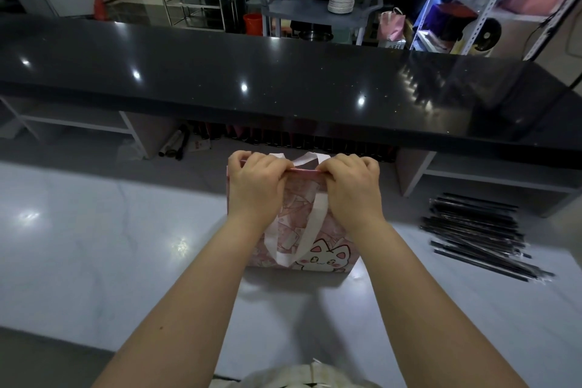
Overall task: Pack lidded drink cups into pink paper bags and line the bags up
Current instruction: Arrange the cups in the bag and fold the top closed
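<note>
Food-service premises, a drinks counter or café back area. Beyond the grip on the pink bag (318,249): a black serving counter (283,88), a cart (299,9) stacked with plates (341,3). Right of the grip: bundled black straws (478,236), stock shelving (493,0).

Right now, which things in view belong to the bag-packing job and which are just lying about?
In the job: pink paper bag with a cat print, its top edge gripped by the left hand and right hand. No cup visible.
Lying about: pile of thin black sticks, perhaps straws; stack of white plates on the grey cart; orange bucket.
</note>
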`<state>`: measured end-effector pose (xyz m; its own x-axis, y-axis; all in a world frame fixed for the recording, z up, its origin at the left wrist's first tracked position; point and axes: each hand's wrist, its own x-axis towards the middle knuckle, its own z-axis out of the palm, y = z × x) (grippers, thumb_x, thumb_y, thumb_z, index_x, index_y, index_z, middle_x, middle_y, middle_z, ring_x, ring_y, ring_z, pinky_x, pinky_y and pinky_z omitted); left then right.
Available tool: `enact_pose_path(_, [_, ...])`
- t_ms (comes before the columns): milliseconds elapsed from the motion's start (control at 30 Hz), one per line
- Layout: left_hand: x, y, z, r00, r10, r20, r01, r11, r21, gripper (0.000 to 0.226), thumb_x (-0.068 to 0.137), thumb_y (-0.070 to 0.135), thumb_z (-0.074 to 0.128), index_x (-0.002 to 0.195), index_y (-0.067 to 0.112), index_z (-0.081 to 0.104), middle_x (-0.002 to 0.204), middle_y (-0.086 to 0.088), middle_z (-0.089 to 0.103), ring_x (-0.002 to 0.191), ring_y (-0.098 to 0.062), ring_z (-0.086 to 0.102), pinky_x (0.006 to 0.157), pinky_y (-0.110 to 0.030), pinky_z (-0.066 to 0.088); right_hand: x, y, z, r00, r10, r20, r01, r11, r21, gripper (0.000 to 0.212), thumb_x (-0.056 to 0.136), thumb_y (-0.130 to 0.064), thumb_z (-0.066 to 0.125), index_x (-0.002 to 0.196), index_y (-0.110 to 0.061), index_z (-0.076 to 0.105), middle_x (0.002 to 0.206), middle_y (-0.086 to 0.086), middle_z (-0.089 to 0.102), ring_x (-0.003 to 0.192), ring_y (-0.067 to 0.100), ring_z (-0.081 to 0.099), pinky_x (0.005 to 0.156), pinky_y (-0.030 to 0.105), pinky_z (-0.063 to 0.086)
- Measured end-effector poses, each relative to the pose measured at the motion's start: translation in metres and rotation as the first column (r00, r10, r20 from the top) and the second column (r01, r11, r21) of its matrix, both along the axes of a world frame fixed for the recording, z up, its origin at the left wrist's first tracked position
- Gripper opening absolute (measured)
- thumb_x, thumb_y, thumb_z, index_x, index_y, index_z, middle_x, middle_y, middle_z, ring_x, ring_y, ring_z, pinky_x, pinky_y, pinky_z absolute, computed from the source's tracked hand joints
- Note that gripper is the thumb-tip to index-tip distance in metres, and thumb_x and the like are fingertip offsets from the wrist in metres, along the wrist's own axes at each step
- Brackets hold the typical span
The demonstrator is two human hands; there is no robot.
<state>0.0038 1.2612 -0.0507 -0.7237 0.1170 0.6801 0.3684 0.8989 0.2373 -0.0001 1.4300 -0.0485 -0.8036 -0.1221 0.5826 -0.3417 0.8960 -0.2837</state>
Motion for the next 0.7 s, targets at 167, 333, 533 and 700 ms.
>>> enact_pose_path(167, [0.001,-0.002,-0.002,0.999,0.041,0.025,-0.040,0.999,-0.025,0.019,0.081,0.003,0.066,0.087,0.021,0.071,0.082,0.008,0.070,0.083,-0.020,0.063,0.093,-0.039,0.027,0.002,0.000,0.000,0.998,-0.019,0.067,0.019,1.000,0.003,0.022,0.084,0.003,0.057,0.086,-0.016,0.069,0.081,-0.004,0.063,0.081,0.020,0.056,0.087,0.031,0.022])
enact_pose_path(333, [0.004,-0.001,-0.001,0.996,0.062,0.063,-0.061,0.998,-0.017,0.020,0.083,0.004,0.064,0.085,0.022,0.072,0.079,0.007,0.070,0.079,-0.019,0.061,0.087,-0.038,0.026,0.004,-0.001,-0.001,0.998,-0.004,0.068,0.007,0.999,-0.039,0.021,0.084,0.000,0.052,0.080,-0.015,0.066,0.076,-0.003,0.061,0.077,0.021,0.055,0.086,0.030,0.022])
enact_pose_path(533, [0.006,-0.016,0.002,0.997,0.058,0.055,-0.058,0.998,0.002,0.012,0.088,0.013,0.066,0.093,0.021,0.073,0.087,0.007,0.072,0.087,-0.019,0.064,0.092,-0.040,0.028,0.004,0.015,-0.002,1.000,-0.012,0.023,0.013,1.000,-0.027,0.019,0.088,-0.004,0.059,0.088,-0.018,0.072,0.083,-0.007,0.068,0.082,0.019,0.059,0.090,0.031,0.022])
enact_pose_path(700, [0.007,-0.035,0.001,0.987,0.121,0.101,-0.123,0.992,0.016,0.017,0.088,0.008,0.063,0.095,0.019,0.073,0.090,0.005,0.071,0.092,-0.022,0.063,0.095,-0.045,0.030,0.006,0.020,-0.003,0.997,-0.019,0.081,0.023,0.999,-0.048,0.017,0.090,-0.005,0.058,0.090,-0.018,0.069,0.085,-0.007,0.066,0.085,0.017,0.057,0.090,0.028,0.020])
